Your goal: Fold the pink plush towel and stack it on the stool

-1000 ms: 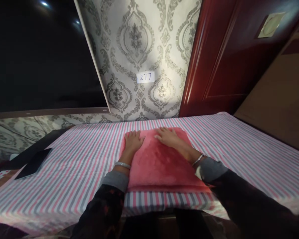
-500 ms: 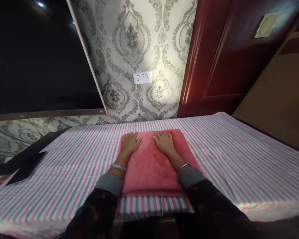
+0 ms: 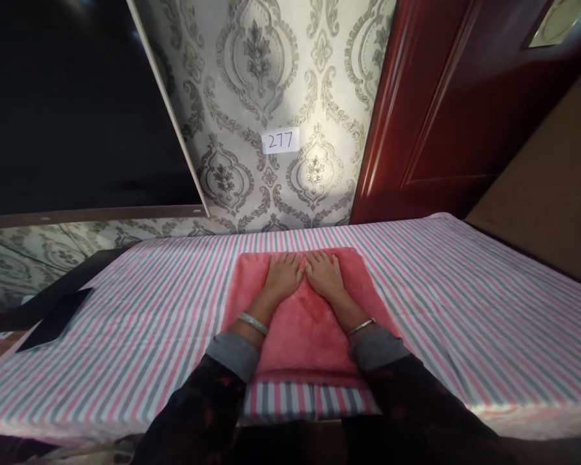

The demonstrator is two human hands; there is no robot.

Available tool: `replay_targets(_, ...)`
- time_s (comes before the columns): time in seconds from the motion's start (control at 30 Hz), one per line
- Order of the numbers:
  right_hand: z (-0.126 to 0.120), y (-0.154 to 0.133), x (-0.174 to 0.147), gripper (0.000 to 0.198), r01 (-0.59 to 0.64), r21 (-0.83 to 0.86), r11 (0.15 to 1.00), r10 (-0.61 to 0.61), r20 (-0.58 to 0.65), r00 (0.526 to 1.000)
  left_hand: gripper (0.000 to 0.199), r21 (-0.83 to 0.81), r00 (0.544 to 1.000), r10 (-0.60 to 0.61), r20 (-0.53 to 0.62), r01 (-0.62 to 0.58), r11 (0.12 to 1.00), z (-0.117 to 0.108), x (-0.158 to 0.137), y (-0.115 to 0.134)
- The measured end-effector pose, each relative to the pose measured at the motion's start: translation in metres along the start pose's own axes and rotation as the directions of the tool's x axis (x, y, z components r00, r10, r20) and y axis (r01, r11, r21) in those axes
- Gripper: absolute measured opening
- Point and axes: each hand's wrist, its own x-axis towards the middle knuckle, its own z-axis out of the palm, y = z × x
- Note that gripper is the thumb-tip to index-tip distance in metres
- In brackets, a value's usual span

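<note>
1. A folded red cloth, soft and plush-looking, lies flat on a striped sheet of pink, grey and white bands, near the middle of the sheet's near edge.
2. The left hand lies palm down on the far half of the red cloth, fingers stretched out flat and together, gripping nothing.
3. The right hand lies palm down just beside it, fingers likewise spread flat on the plush, holding nothing; the two hands touch or nearly touch along the inner edges.
4. Each wrist wears a thin silvery bangle, and grey cuffs show under dark patterned sleeves.
5. On the wall behind, grey damask wallpaper carries a small white label with the handwritten number "277".
6. A dark reddish wooden door stands to the right of the wallpaper.
7. A large black screen fills the upper left.
8. A flat dark object lies at the left edge of the sheet, well apart from the cloth; what it is cannot be told.
</note>
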Motion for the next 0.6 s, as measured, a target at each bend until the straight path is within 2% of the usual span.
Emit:
replay_targets(0.17, -0.001, -0.004, 0.002, 0.05, 0.0, -0.026, 1.0, 0.001, 0.034, 0.999, 0.052, 0.027, 1.0, -0.007, 0.001, 0.007, 1.0, -0.005, 0.001, 0.001)
replay_targets(0.3, -0.015, -0.002, 0.0, 0.051, 0.017, -0.049, 0.999, -0.013, 0.074, 0.997, 0.054, 0.03, 0.999, -0.033, 0.042, 0.032, 0.999, -0.018, 0.001, -0.006)
replay_targets(0.37, -0.022, 0.007, -0.006, 0.052, -0.001, -0.079, 0.997, 0.008, 0.084, 0.996, 0.057, 0.03, 0.994, -0.086, 0.063, 0.085, 0.996, -0.025, -0.004, -0.021)
replay_targets(0.47, -0.029, 0.03, -0.019, 0.055, -0.07, -0.133, 0.989, 0.085, 0.11, 0.99, 0.06, 0.029, 0.973, -0.209, 0.101, 0.207, 0.978, -0.029, -0.022, -0.056)
replay_targets(0.6, -0.036, 0.059, -0.036, 0.057, -0.122, -0.097, 0.988, 0.138, 0.169, 0.976, 0.061, 0.035, 0.931, -0.335, 0.148, 0.333, 0.942, -0.034, -0.052, -0.1)
